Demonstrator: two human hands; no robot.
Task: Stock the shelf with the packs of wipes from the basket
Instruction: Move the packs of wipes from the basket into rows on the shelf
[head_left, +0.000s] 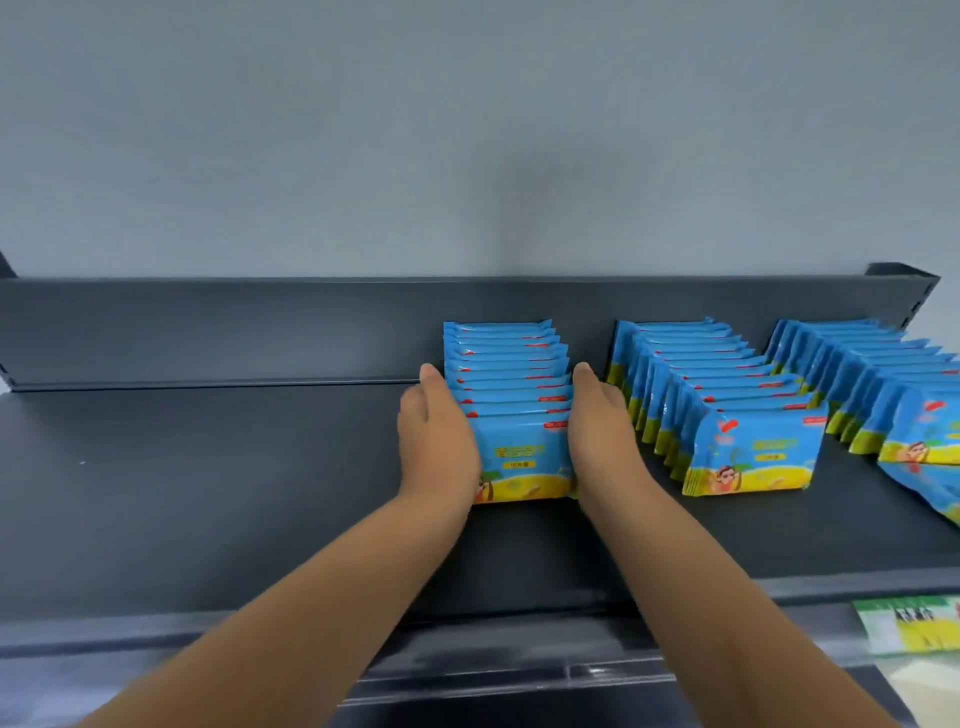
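The left hand (436, 431) and right hand (602, 421) are open, fingers straight, pressing flat against either side of the row of packs (511, 410) that stands between them on the shelf (208, 493). This looks like squaring up the row. Right of the right hand stand a 2nd row (727, 405) and a 3rd row (883, 374), the latter cut off by the frame edge. The next move probably calls for releasing and fetching more packs for the bare shelf left of the left hand. The basket is out of view, and the pack print is too blurred to read.
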